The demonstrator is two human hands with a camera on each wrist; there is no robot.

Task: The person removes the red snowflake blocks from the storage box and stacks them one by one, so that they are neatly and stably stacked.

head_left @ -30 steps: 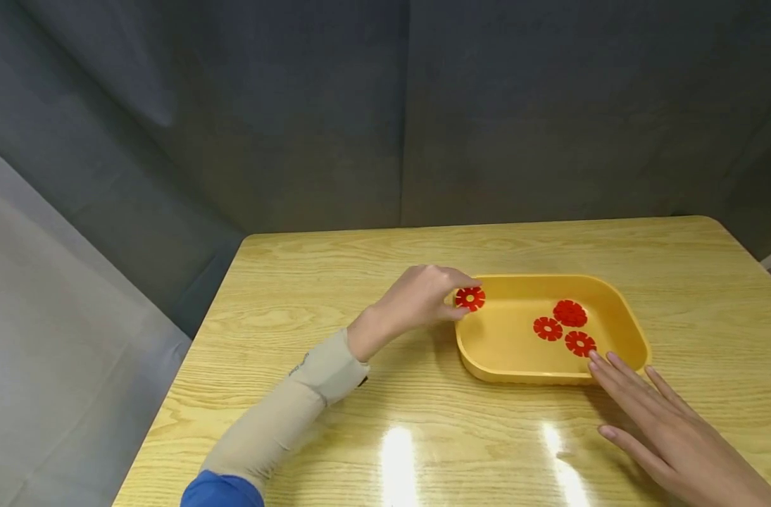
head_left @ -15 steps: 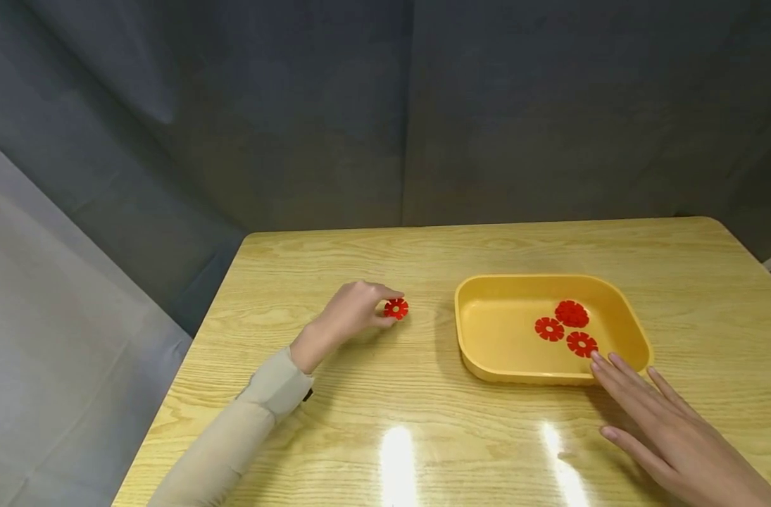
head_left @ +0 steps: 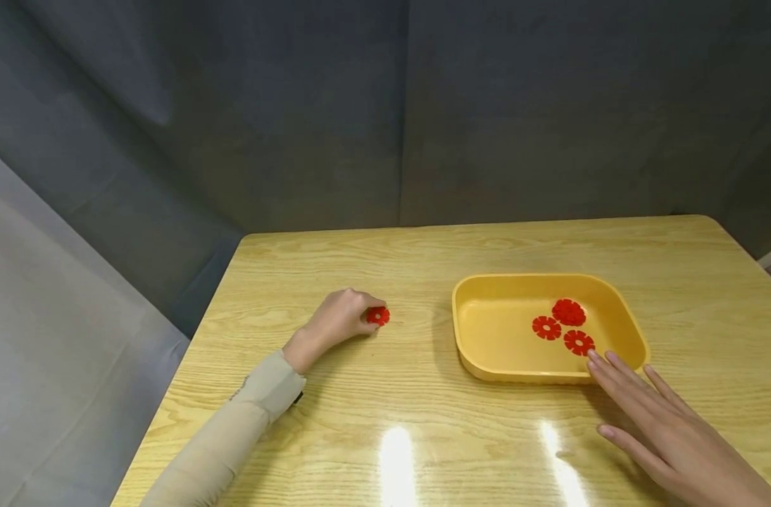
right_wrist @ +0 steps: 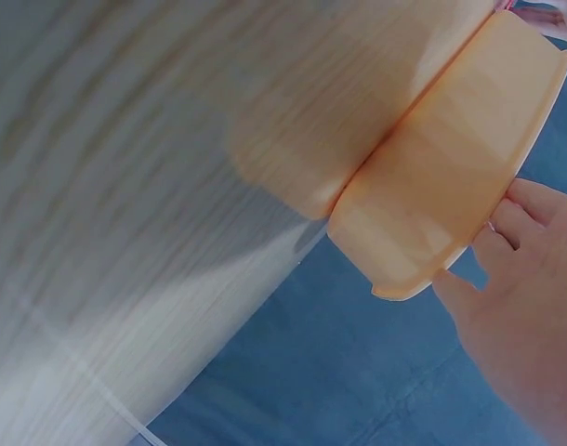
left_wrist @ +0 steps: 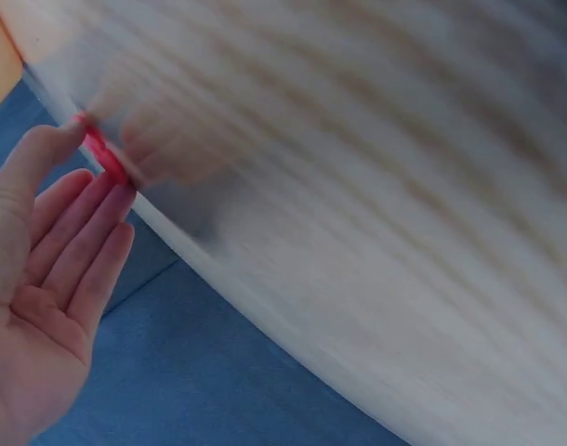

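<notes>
1. Left hand (head_left: 341,318) has pulled back from the yellow tray (head_left: 486,366) over the last second – it was at the tray's left rim, now it sits on the wooden table (head_left: 423,422), well apart from the tray on its left.
2. It carried one red disc (head_left: 378,315) out with it – the disc is now down at table level, just past the fingertips.
3. Left fingers are curled, pinching the disc between thumb and fingertips. Left wrist view agrees: disc (left_wrist: 102,153) seen edge-on at the fingertips, against the table surface. That view is motion-blurred, so I can't tell if the disc is already resting flat on the wood.
4. Right hand (head_left: 664,429) hasn't shifted: flat on the table at the tray's near right corner, fingers straight and spread, gripping nothing.
5. Right fingertips touch the tray's near rim; the wrist view shows the fingers (right_wrist: 520,218) against the tray's outer wall (right_wrist: 441,186).
6. Three red discs (head_left: 564,326) remain inside the tray, clustered in its right half – same layout as before. The far one looks thicker, possibly a stack, but it's too small to tell.
7. Beige sleeve (head_left: 233,429) covers the left forearm to the wrist.
8. Grey fabric backdrop (head_left: 385,105) stands behind the table.
</notes>
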